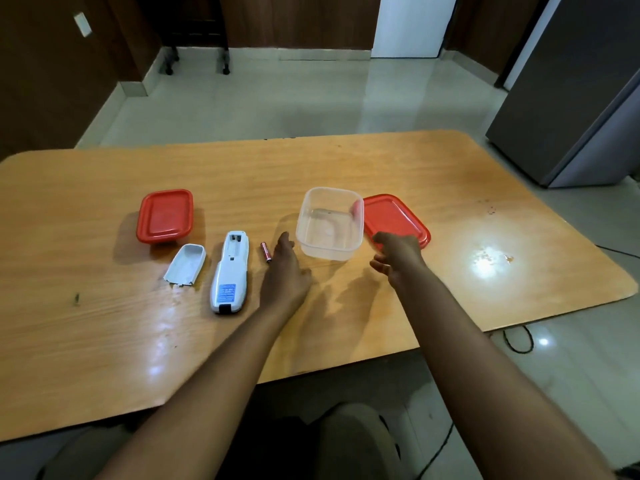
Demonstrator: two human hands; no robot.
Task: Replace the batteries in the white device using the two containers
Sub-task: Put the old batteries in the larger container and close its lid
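The white device [229, 271] lies face down on the wooden table [104, 334], its battery bay open and looking empty. Its white cover [186, 264] rests just to its left. A red battery [265, 251] lies between the device and my left hand [285, 268], which rests flat beside it, fingers apart, holding nothing. An open clear container [329, 223] stands ahead of that hand; something small and blurred lies inside. Its red lid [394, 218] lies to the right, under the fingertips of my right hand [396, 256], which hovers with spread fingers. A closed red-lidded container [164, 214] sits at the left.
The table's front edge runs close to my lap. A grey cabinet [571, 98] stands past the table's right end, and a black cable [517, 339] lies on the tiled floor. Bare table surface stretches left and right of the objects.
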